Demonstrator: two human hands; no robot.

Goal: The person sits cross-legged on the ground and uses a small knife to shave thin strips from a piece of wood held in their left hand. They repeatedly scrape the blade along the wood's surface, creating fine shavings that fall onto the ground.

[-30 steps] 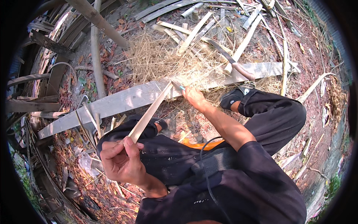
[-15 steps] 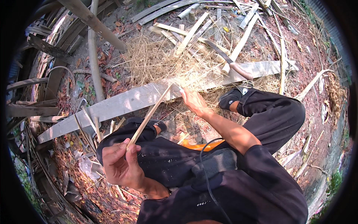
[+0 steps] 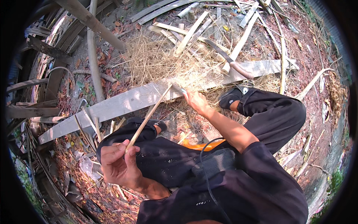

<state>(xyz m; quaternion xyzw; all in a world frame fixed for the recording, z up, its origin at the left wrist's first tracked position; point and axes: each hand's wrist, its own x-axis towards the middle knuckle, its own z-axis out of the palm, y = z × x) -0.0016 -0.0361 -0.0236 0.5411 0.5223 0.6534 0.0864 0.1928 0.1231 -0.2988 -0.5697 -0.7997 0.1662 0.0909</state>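
Note:
My left hand (image 3: 121,164) pinches the lower end of a thin, pale bamboo strip (image 3: 149,116) between thumb and fingers. The strip slants up and away, its far end over a long grey plank (image 3: 115,101). At that end, my right hand (image 3: 197,102) is closed around a small knife (image 3: 177,89); its grey blade lies beside the strip's tip, and most of its handle is hidden in my fingers. A heap of curly pale shavings (image 3: 156,61) lies just beyond the plank.
A machete (image 3: 238,68) with a wooden handle rests across the plank at right. Split bamboo pieces (image 3: 192,33) are scattered beyond the shavings. Poles and timber (image 3: 95,56) stand at left. An orange object (image 3: 203,145) lies between my bent legs.
My right hand and the knife have shifted slightly to the right and nearer to me. The left hand keeps its pinch on the strip, almost unmoved.

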